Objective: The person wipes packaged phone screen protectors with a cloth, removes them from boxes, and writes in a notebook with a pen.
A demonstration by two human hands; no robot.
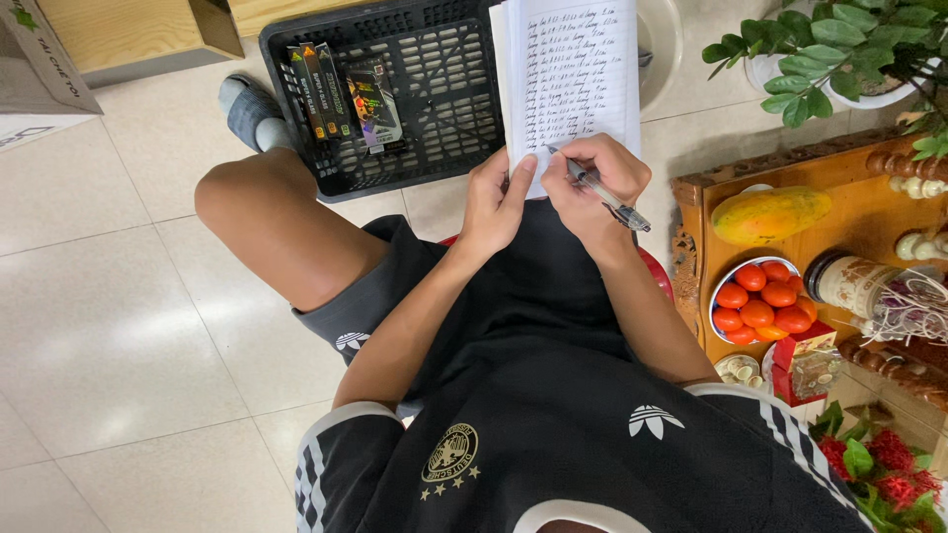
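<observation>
Clearly we pinch the light, stiff pen (604,194) in our right hand (592,183) while our left hand (494,202) presses the floppy notebook (568,79) by its lower edge.

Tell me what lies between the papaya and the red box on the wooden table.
In the head view, a bowl of red-orange fruit sits between the papaya and the red box on the wooden table.
</observation>
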